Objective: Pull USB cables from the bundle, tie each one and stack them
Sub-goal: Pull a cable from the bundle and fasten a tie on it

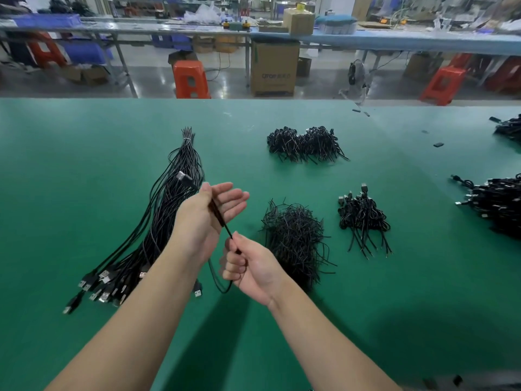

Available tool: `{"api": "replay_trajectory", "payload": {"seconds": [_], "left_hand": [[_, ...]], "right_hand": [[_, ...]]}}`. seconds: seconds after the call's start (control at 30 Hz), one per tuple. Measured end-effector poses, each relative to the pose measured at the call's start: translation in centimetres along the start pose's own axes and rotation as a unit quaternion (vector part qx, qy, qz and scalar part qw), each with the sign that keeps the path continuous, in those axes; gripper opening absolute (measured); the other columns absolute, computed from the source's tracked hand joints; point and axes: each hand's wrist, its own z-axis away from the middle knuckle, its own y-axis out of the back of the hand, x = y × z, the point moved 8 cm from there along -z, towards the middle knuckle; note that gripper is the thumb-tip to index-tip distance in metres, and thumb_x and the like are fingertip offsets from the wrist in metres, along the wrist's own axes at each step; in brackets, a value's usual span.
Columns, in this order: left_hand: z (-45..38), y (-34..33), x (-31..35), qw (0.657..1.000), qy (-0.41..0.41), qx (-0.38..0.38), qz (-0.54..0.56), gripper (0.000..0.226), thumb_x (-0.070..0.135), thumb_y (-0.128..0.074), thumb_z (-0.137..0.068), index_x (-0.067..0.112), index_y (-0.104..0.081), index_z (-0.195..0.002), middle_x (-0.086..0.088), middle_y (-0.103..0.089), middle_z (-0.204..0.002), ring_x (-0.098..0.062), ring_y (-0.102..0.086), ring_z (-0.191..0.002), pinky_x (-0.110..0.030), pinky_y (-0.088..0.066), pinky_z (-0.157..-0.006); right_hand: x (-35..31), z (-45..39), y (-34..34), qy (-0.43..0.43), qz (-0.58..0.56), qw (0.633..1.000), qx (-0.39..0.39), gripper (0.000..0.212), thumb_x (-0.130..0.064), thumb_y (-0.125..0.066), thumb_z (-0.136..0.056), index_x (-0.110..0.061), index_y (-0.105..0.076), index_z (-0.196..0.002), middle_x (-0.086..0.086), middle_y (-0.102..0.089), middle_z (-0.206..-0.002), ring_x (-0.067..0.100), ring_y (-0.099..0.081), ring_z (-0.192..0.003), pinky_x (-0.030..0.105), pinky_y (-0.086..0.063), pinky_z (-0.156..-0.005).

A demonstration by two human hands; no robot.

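Observation:
A long bundle of black USB cables (166, 221) lies on the green table, bound at its far end by a white tie, plugs fanned out at the near left. My left hand (208, 210) is raised palm up with fingers straight, and one black cable (218, 214) runs across the palm, its plug end sticking out past the thumb. My right hand (251, 266) grips the same cable lower down in curled fingers; the slack loops beneath it. A small stack of tied cables (363, 218) sits to the right.
A heap of black twist ties (293, 238) lies just right of my hands. Another pile of tied cables (306, 143) sits farther back, and more cable heaps (499, 204) lie at the right edge. Beyond the table stand orange stools (190, 79) and cardboard boxes.

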Motion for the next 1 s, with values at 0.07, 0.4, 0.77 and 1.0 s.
{"api": "replay_trajectory", "payload": {"seconds": [0.07, 0.4, 0.77, 1.0], "left_hand": [[-0.1, -0.1, 0.1, 0.998, 0.037, -0.016, 0.054, 0.04, 0.03, -0.034, -0.108, 0.003, -0.062, -0.1, 0.002, -0.057, -0.064, -0.007, -0.052, -0.044, -0.018, -0.04, -0.04], [4.0, 2.7, -1.5, 0.735, 0.226, -0.341, -0.54, 0.045, 0.033, -0.038, -0.107, 0.0, -0.068, -0.106, -0.016, -0.075, -0.087, -0.017, -0.056, -0.043, -0.022, -0.042, -0.04], [-0.5, 3.3, 0.9, 0.974, -0.073, 0.039, -0.211, 0.036, 0.027, -0.032, -0.109, 0.01, -0.065, -0.109, -0.004, -0.077, -0.097, -0.017, -0.073, -0.093, -0.03, -0.058, -0.084], [2.0, 0.2, 1.2, 0.949, 0.094, -0.255, -0.158, 0.037, 0.033, -0.051, -0.096, 0.006, -0.075, -0.09, 0.001, -0.048, -0.057, -0.01, -0.029, -0.04, -0.019, -0.025, -0.038]], "right_hand": [[0.5, -0.1, 0.3, -0.01, -0.019, 1.0, -0.004, 0.04, -0.029, -0.041, -0.106, -0.02, -0.049, -0.067, -0.006, -0.02, -0.055, 0.009, -0.017, -0.048, 0.022, -0.02, -0.047], [-2.0, 0.0, 1.6, -0.037, 0.002, 0.999, -0.028, 0.037, -0.03, -0.042, -0.102, -0.02, -0.051, -0.067, -0.008, -0.025, -0.052, 0.009, -0.017, -0.046, 0.022, -0.018, -0.046], [1.5, -0.4, 0.0, -0.025, 0.023, 0.998, -0.053, 0.037, -0.032, -0.041, -0.104, -0.022, -0.052, -0.07, -0.006, -0.024, -0.056, 0.011, -0.019, -0.048, 0.023, -0.023, -0.048], [1.2, -0.4, 1.3, -0.033, -0.063, 0.997, -0.021, 0.025, -0.03, -0.046, -0.1, -0.021, -0.054, -0.077, -0.006, -0.02, -0.057, 0.01, -0.018, -0.05, 0.023, -0.019, -0.049]]}}
